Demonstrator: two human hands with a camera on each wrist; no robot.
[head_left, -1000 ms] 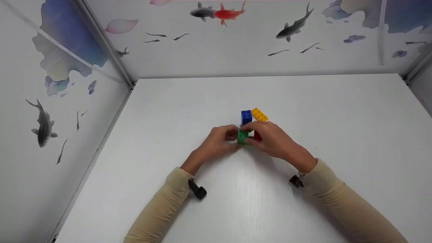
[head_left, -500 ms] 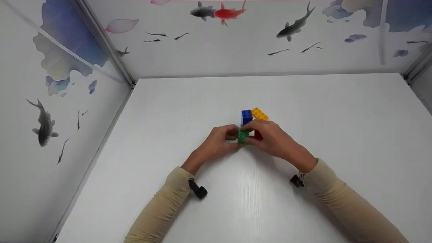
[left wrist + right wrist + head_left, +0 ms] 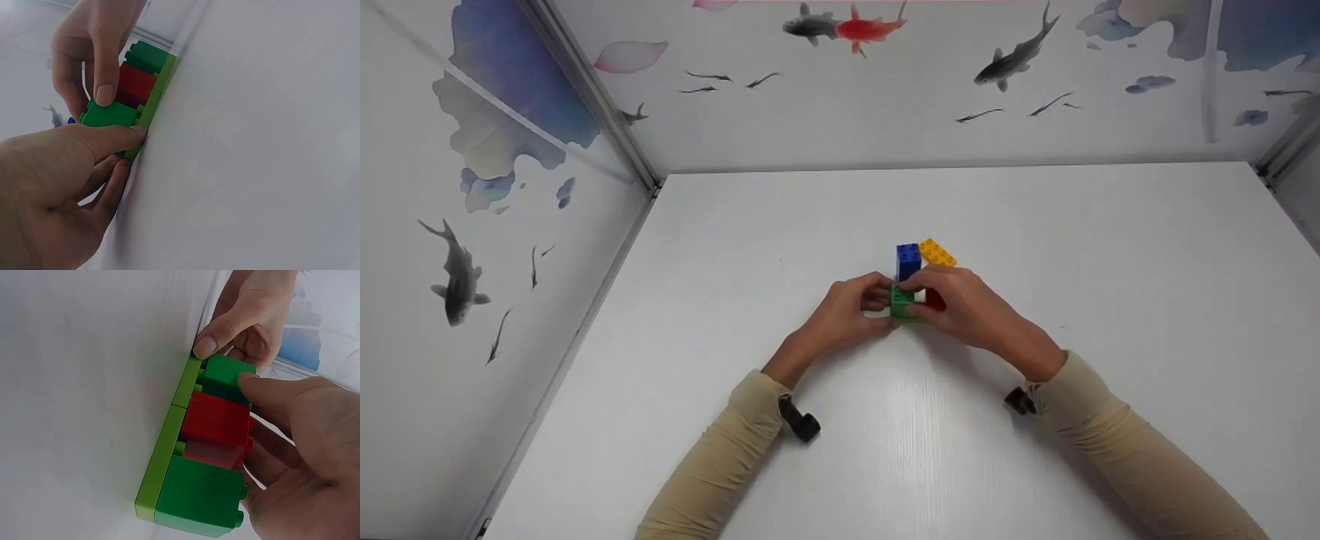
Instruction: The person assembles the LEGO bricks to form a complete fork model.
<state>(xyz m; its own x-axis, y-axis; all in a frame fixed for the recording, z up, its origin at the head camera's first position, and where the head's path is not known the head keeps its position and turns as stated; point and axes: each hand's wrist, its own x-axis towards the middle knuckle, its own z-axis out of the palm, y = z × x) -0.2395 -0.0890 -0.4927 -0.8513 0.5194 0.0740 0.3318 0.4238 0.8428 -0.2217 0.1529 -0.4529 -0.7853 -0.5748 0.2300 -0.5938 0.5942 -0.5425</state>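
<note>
A light green base strip lies on the table, made of two pieces end to end. My left hand pinches its left end, with the thumb along the near side and the fingers behind. Just above that end, my right hand pinches a green building brick between thumb and fingers; in the left wrist view this brick sits on the strip's studs. A red brick stands in the middle of the strip, and another green brick at its right end. From the head view, my right hand hides most of these.
Behind the hands stands a tall blue brick, with a yellow brick lying at an angle beside it. The white table meets a printed back wall and a left side wall.
The pinched green brick has shifted very slightly right and away from me, and my fingers with it. Both hands otherwise keep their places; the blue and yellow bricks stay put.
</note>
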